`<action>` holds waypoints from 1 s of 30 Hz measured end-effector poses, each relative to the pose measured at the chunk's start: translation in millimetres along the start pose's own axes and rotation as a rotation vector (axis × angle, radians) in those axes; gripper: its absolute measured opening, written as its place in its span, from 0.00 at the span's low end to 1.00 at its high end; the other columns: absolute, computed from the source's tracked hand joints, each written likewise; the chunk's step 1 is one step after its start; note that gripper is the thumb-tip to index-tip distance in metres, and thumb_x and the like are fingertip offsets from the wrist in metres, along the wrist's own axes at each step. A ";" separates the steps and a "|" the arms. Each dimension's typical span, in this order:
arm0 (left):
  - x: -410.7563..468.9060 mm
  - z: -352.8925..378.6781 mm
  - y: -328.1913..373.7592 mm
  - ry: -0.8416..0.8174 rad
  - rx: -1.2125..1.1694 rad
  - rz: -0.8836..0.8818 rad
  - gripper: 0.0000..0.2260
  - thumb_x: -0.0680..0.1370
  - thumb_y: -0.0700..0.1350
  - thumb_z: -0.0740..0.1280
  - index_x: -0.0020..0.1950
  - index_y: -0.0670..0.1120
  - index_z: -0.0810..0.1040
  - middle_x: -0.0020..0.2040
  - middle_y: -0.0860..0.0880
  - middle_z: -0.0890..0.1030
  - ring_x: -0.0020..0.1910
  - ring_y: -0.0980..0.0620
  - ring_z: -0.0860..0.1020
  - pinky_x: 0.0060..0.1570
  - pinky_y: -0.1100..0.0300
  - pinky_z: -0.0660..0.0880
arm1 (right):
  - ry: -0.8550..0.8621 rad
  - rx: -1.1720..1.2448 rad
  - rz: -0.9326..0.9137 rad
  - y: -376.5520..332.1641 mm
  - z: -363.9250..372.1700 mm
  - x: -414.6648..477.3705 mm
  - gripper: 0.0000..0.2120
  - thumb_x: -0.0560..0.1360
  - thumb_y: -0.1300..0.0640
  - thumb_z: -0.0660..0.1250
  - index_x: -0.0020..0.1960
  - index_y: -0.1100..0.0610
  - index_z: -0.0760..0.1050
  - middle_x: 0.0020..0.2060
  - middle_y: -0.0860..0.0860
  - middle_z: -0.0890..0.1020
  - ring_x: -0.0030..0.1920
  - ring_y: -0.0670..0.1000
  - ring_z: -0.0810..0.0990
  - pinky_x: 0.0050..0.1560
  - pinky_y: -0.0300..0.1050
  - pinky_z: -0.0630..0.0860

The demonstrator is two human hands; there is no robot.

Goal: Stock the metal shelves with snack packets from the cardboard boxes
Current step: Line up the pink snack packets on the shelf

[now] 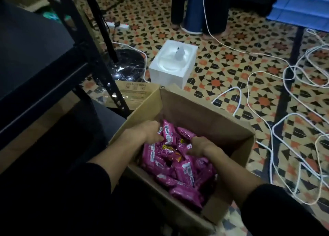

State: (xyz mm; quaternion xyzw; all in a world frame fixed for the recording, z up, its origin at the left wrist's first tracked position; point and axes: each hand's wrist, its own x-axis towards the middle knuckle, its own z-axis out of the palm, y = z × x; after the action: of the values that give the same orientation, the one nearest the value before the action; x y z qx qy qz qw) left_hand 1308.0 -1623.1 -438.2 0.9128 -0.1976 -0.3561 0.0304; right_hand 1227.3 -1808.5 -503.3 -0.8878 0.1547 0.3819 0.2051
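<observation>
While both reach into the open cardboard box (pixel 204 107) on the near floor, left hand (pixel 151 131) grips an upright pink snack packet (pixel 167 135); right hand (pixel 199 145) clutches packets (pixel 185 169) in the pile. Left of box: metal shelves (pixel 99 63). Far side: white tissue box (pixel 173 63).

Cardboard flap (pixel 136 93): "THIS SIDE UP", printed upside down.
Pink packets (pixel 185 169): yellow word, too blurry to read.

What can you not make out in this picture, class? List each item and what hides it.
Head view:
- Packet count gripped by left hand and right hand: fingertips buried among pink packets.
- Cardboard box bottom: covered by packets.
- Metal shelves contents: dark, cut by left edge.
</observation>
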 end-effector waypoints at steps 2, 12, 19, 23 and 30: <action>24.0 6.9 -5.1 -0.047 -0.011 -0.015 0.09 0.79 0.50 0.68 0.51 0.45 0.75 0.45 0.48 0.79 0.44 0.50 0.78 0.48 0.55 0.75 | -0.005 0.105 0.071 -7.0 9.1 20.0 0.25 0.79 0.51 0.66 0.71 0.64 0.67 0.66 0.59 0.75 0.66 0.59 0.75 0.61 0.44 0.72; 84.1 42.0 -40.2 -0.157 0.024 -0.115 0.15 0.78 0.53 0.68 0.58 0.43 0.79 0.54 0.45 0.80 0.51 0.47 0.79 0.52 0.57 0.75 | 0.199 0.116 0.159 -10.0 29.2 61.6 0.09 0.78 0.54 0.66 0.53 0.58 0.79 0.58 0.58 0.82 0.60 0.60 0.79 0.61 0.52 0.75; 108.5 57.5 -40.0 -0.107 -0.049 -0.203 0.26 0.80 0.52 0.66 0.73 0.40 0.67 0.72 0.41 0.70 0.64 0.43 0.75 0.62 0.55 0.72 | 0.136 0.055 0.083 -20.7 23.6 100.5 0.23 0.77 0.45 0.67 0.67 0.56 0.74 0.76 0.59 0.60 0.76 0.61 0.58 0.75 0.54 0.58; 112.6 71.3 -43.0 -0.123 -0.081 -0.293 0.40 0.80 0.50 0.65 0.78 0.35 0.41 0.75 0.38 0.66 0.71 0.42 0.70 0.66 0.54 0.69 | 0.122 0.009 0.063 -11.5 27.8 106.4 0.23 0.77 0.42 0.66 0.64 0.57 0.77 0.74 0.59 0.64 0.75 0.62 0.60 0.75 0.55 0.57; 116.7 87.1 -36.7 -0.218 -0.097 -0.373 0.42 0.81 0.48 0.65 0.77 0.34 0.36 0.76 0.36 0.61 0.72 0.40 0.67 0.69 0.52 0.68 | 0.224 0.086 -0.052 -8.0 26.5 92.8 0.19 0.76 0.49 0.68 0.65 0.55 0.75 0.66 0.57 0.72 0.61 0.63 0.77 0.65 0.52 0.72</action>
State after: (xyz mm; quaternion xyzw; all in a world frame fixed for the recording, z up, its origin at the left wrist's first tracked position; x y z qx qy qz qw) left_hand 1340.7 -1626.6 -584.7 0.8870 -0.0103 -0.4614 -0.0137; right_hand 1275.7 -1799.8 -586.6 -0.9190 0.1698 0.2677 0.2344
